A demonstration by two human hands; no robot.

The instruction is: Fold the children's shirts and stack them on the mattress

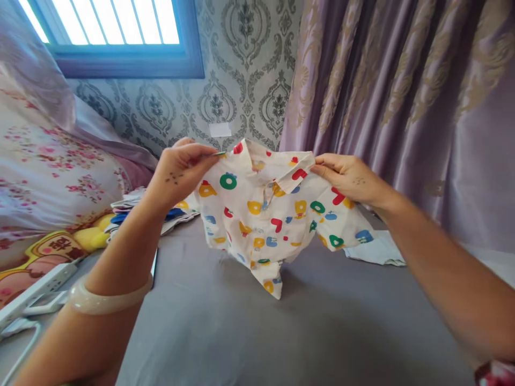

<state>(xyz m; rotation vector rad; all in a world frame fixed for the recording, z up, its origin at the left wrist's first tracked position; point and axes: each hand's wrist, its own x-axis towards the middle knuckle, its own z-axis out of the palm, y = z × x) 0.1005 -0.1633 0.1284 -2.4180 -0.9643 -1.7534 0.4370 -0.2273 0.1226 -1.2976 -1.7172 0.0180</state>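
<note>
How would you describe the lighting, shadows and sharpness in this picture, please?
Head view: the window is blown out to white, with a blue cast on its frame; head view: a soft shadow darkens the grey sheet below the printed shirt, whose print is fairly clear; head view: the right forearm looks softer toward the picture's edge.

1. Through the head camera, I saw a window (108, 21) at upper left, with slanting bars (119, 21) and a blue-tinted frame (129, 63).
2. Daylight flared white behind those bars.
3. The wall (245, 99) I faced wore pale grey paper with dark damask medallions, and a small white rectangle (220, 130) sat low on it.
4. To my right, a mauve curtain (374, 86) with gold patterning hung in folds.
5. To my left, I had floral fabric (36, 166) in white and pink.
6. Smooth grey cloth (314, 327) covered the broad surface below.
</note>
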